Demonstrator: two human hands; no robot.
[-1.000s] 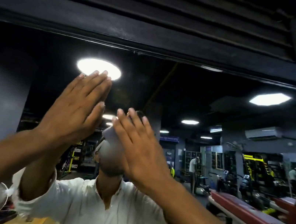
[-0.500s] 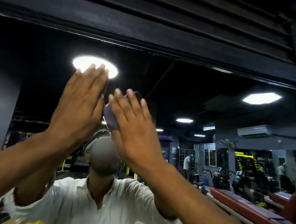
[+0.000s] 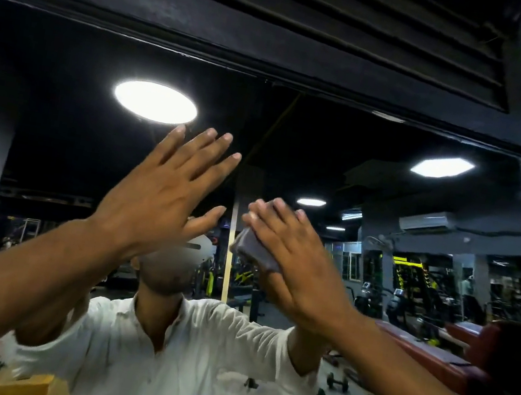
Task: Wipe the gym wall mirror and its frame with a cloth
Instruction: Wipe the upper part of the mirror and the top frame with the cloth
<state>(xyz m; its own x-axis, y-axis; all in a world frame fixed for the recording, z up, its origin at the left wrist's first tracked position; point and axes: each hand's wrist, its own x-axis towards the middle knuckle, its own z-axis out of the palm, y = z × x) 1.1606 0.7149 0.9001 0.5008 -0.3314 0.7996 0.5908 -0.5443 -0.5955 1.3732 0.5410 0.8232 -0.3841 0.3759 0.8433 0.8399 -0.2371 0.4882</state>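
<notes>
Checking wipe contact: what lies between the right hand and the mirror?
A folded grey cloth, pressed to the mirror under the flat-fingered right hand; head view shows it.

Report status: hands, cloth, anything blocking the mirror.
Left hand open, fingers spread, raised at the mirror. Right hand flat, pressing grey cloth to it, below the top frame. Nothing seen in the way.

Premises: commercial gym. The wall mirror [image 3: 328, 146] reflects a red padded bench [image 3: 426, 346], a dumbbell [image 3: 338, 382] on the floor, yellow-and-black exercise machines [image 3: 417, 276] and round ceiling lights [image 3: 155, 102].
</notes>
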